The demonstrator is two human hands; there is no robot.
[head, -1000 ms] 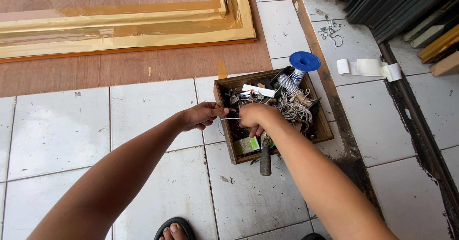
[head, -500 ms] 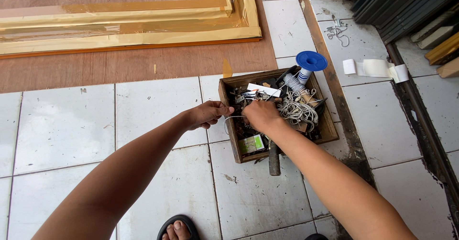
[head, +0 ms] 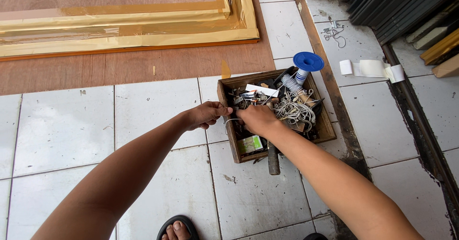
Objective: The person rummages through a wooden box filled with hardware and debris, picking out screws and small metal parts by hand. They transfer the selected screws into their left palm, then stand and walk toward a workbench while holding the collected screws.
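A shallow wooden box (head: 228, 134) sits on the white tiled floor, full of tangled white cord (head: 292, 110), small parts and a blue-topped spool (head: 306, 64). My left hand (head: 206, 114) pinches a thin wire or cord (head: 230, 122) at the box's left wall. My right hand (head: 258, 119) is inside the box, fingers closed on the same strand. The strand is very thin and partly hidden between the hands.
A gold picture frame (head: 143, 32) lies on a brown board (head: 143, 68) at the top. A dark tool handle (head: 273, 159) sticks out under the box. White tape strip (head: 373, 69) and a chain (head: 334, 32) lie right, beside dark stacked mouldings (head: 397, 5). My sandalled foot (head: 176, 228) shows below.
The hands stay together at the box's left side, still working the thin strand. The view has shifted slightly; nothing else has moved.
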